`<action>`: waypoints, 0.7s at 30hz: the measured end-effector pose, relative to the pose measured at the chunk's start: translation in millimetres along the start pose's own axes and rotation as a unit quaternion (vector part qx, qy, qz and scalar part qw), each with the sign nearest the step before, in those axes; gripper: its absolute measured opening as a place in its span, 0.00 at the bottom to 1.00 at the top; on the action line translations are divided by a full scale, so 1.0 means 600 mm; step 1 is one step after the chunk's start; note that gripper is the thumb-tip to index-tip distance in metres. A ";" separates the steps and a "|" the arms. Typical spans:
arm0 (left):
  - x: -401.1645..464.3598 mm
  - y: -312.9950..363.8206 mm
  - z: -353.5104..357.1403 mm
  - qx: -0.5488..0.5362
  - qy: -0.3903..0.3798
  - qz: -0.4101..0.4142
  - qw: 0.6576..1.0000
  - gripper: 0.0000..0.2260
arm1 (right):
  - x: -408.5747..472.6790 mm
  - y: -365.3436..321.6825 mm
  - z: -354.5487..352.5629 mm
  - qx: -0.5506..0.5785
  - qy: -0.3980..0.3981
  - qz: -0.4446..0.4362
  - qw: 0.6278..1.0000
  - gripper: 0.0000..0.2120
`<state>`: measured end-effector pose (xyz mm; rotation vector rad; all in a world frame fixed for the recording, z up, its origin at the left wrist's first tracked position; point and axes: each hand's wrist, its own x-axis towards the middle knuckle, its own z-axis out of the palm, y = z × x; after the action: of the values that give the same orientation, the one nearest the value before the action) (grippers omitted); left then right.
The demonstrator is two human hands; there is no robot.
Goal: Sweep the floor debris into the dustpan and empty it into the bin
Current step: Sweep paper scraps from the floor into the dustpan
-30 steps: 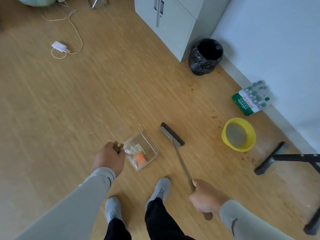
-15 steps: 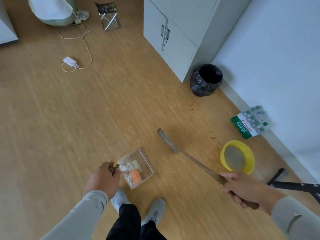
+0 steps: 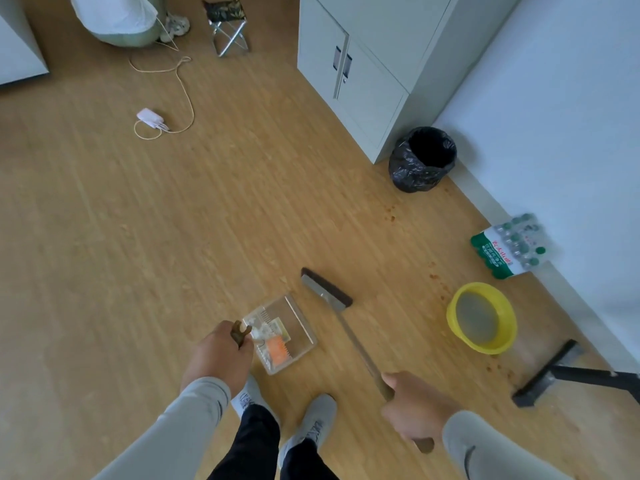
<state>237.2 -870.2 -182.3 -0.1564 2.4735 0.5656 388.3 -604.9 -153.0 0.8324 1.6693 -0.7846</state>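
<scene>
- From the head view, the person's left hand is clenched round the brown handle of a clear dustpan, which sits low over the wooden floor just ahead of their grey shoes.
- Swept-up debris, an orange scrap and some pale bits, lies inside the dustpan near its handle end.
- The right hand is wrapped round the long handle of the broom; its dark head rests just beside the dustpan's open edge, on the right.
- The bin, lined with a black bag, stands well apart from the dustpan, against the grey cabinet and the wall.
- A yellow basin sits to the right of the broom, a pack of bottles beyond it by the wall.
- Small brown specks dot the floor between bin and basin.
</scene>
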 end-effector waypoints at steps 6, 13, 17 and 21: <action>0.004 0.004 -0.018 -0.008 -0.031 0.000 1.000 0.05 | -0.097 0.043 -0.063 0.172 -0.048 0.016 0.984 0.35; 0.010 -0.009 -0.089 -0.034 -0.055 0.004 0.998 0.05 | -0.180 0.001 -0.103 0.217 0.028 0.019 0.976 0.24; 0.020 -0.049 -0.151 -0.055 -0.037 -0.013 0.998 0.11 | -0.184 -0.089 -0.108 0.149 0.090 -0.011 0.985 0.19; 0.032 -0.106 -0.198 -0.107 -0.013 -0.057 0.993 0.16 | -0.130 -0.183 -0.113 0.120 0.126 -0.014 0.985 0.14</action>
<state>173.9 -978.4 -128.9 -0.3688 2.3567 0.7779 276.6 -618.7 -52.6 1.1150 1.8349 -0.9444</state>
